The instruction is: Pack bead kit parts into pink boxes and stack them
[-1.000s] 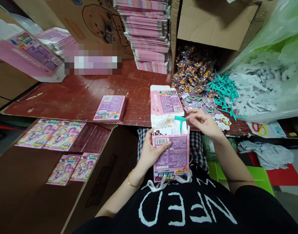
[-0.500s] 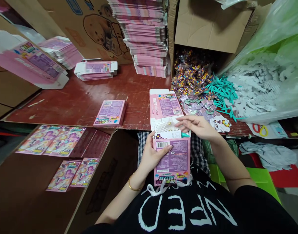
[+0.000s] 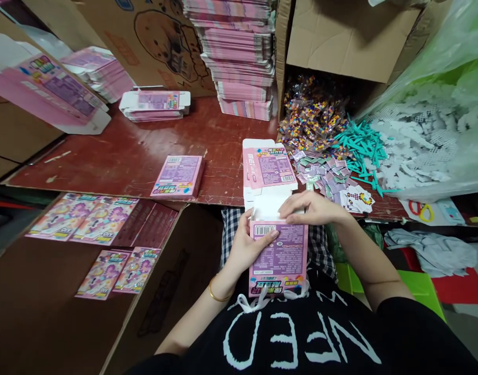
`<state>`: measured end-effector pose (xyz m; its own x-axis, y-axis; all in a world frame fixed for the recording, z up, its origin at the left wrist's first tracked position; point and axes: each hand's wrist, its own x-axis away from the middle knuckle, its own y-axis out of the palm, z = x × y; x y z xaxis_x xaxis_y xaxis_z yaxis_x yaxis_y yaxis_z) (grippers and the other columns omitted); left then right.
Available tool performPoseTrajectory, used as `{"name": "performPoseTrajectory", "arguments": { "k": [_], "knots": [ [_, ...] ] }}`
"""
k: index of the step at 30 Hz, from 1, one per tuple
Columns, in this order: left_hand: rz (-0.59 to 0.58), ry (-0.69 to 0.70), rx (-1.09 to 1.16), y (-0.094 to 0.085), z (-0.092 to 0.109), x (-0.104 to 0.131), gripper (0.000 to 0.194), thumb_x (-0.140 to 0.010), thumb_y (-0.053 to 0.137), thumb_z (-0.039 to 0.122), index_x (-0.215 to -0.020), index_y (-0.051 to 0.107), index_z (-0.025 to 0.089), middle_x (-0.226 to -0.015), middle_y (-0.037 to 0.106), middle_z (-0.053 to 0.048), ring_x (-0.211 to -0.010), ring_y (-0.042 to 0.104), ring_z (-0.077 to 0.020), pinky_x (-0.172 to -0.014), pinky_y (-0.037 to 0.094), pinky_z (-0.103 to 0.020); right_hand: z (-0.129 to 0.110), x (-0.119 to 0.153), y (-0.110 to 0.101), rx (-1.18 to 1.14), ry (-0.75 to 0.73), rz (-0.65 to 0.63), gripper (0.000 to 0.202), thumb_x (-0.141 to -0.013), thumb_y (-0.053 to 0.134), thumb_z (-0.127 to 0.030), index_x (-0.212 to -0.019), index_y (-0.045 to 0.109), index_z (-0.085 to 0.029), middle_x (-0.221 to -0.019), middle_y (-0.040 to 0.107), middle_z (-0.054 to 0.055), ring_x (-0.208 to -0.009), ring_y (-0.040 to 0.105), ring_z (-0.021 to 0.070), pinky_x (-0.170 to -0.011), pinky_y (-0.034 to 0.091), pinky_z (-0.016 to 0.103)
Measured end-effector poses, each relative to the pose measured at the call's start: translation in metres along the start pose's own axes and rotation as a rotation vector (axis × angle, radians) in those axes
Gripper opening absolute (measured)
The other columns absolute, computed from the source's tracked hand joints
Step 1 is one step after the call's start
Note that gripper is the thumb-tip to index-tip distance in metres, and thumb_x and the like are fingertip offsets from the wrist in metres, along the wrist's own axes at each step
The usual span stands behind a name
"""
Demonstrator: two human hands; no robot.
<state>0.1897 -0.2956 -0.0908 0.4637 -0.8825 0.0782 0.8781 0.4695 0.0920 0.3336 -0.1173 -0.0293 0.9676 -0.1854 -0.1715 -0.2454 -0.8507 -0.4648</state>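
I have a scuffed red-brown table point(image 3: 117, 161) in my view. Toward its back I make out a bundle of folded pink cartons point(image 3: 156, 105) and a tall carton stack point(image 3: 242, 57). Near the front edge I see a pink box point(image 3: 177, 177) lying flat and, well apart from it, an unfolded carton point(image 3: 268, 166). On the right I find teal tools point(image 3: 359, 140), small packets point(image 3: 325, 174) and printed white cards point(image 3: 356, 199)

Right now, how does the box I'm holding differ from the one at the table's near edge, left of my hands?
The held box shows white card at its top; the table box shows none. Your left hand grips the held box, your right hand at its top; the table box lies untouched. Both are pink with purple panels.
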Motion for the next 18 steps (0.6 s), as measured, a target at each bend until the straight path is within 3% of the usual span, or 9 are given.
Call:
{"name": "performPoseTrajectory", "arguments": {
  "k": [3,6,8,9,11,14,16,18],
  "knots": [
    [0.008,-0.016,-0.025,-0.001,-0.003,-0.002,0.074,-0.063,0.087,0.037,-0.123,0.047,0.019,-0.117,0.064,-0.009,-0.103,0.066,-0.0232,-0.093,0.055,-0.04,-0.004,0.005,0.002,0.048,0.003,-0.114,0.024,-0.09,0.067,-0.037,-0.099,0.076,-0.018,-0.098,0.077,0.007,-0.09,0.071,0.0161,-0.082,0.056,0.03],
    [-0.014,-0.034,0.005,0.0,-0.002,-0.002,0.076,-0.065,0.086,0.037,-0.126,0.045,0.019,-0.114,0.065,-0.009,-0.1,0.067,-0.0224,-0.09,0.056,-0.038,-0.006,0.011,0.005,0.06,0.048,0.054,0.027,-0.092,0.063,-0.037,-0.102,0.074,-0.015,-0.101,0.075,0.009,-0.087,0.07,0.0159,-0.077,0.055,0.028],
    [-0.012,-0.041,0.017,0.0,0.0,-0.001,0.077,-0.065,0.087,0.036,-0.126,0.044,0.019,-0.114,0.066,-0.009,-0.1,0.068,-0.0225,-0.09,0.056,-0.038,-0.007,0.014,0.007,0.07,0.139,0.199,0.031,-0.097,0.055,-0.039,-0.101,0.072,-0.013,-0.091,0.074,0.009,-0.074,0.068,0.0137,-0.066,0.052,0.026],
    [-0.007,-0.043,0.018,0.001,0.0,0.0,0.077,-0.065,0.087,0.036,-0.126,0.044,0.019,-0.114,0.066,-0.009,-0.101,0.068,-0.0226,-0.09,0.056,-0.038,-0.008,0.016,0.008,0.101,0.18,0.211,0.033,-0.098,0.052,-0.039,-0.102,0.072,-0.013,-0.085,0.073,0.007,-0.068,0.065,0.0125,-0.062,0.049,0.025],
    [-0.007,-0.043,0.018,0.001,0.001,0.0,0.076,-0.065,0.087,0.035,-0.126,0.044,0.019,-0.114,0.066,-0.009,-0.1,0.068,-0.023,-0.09,0.057,-0.039,-0.01,0.018,0.01,0.223,0.203,0.108,0.033,-0.1,0.05,-0.039,-0.101,0.072,-0.015,-0.074,0.07,0.003,-0.062,0.06,0.0114,-0.06,0.044,0.024],
    [-0.004,-0.016,0.014,0.001,0.001,0.0,0.074,-0.066,0.086,0.034,-0.125,0.044,0.019,-0.116,0.066,-0.009,-0.102,0.068,-0.0232,-0.091,0.057,-0.039,-0.012,0.021,0.011,0.415,0.097,-0.025,0.039,-0.101,0.048,-0.039,-0.078,0.072,-0.017,-0.066,0.065,0.002,-0.063,0.057,0.0123,-0.068,0.043,0.029],
    [0.01,0.004,0.02,0.0,0.0,-0.001,0.075,-0.068,0.086,0.035,-0.127,0.043,0.02,-0.116,0.065,-0.009,-0.101,0.068,-0.0229,-0.09,0.057,-0.039,-0.01,0.026,0.011,0.492,0.052,0.094,0.047,-0.1,0.049,-0.041,-0.064,0.066,-0.018,-0.077,0.067,0.005,-0.078,0.061,0.0166,-0.082,0.044,0.035],
    [0.032,0.023,0.033,-0.001,-0.001,-0.001,0.081,-0.068,0.086,0.035,-0.132,0.039,0.021,-0.113,0.065,-0.008,-0.097,0.069,-0.0219,-0.086,0.058,-0.038,-0.004,0.034,0.017,0.506,0.059,0.34,0.04,-0.096,0.056,-0.045,-0.068,0.067,-0.019,-0.107,0.067,0.01,-0.106,0.06,0.0243,-0.097,0.042,0.044]
  ]
}}
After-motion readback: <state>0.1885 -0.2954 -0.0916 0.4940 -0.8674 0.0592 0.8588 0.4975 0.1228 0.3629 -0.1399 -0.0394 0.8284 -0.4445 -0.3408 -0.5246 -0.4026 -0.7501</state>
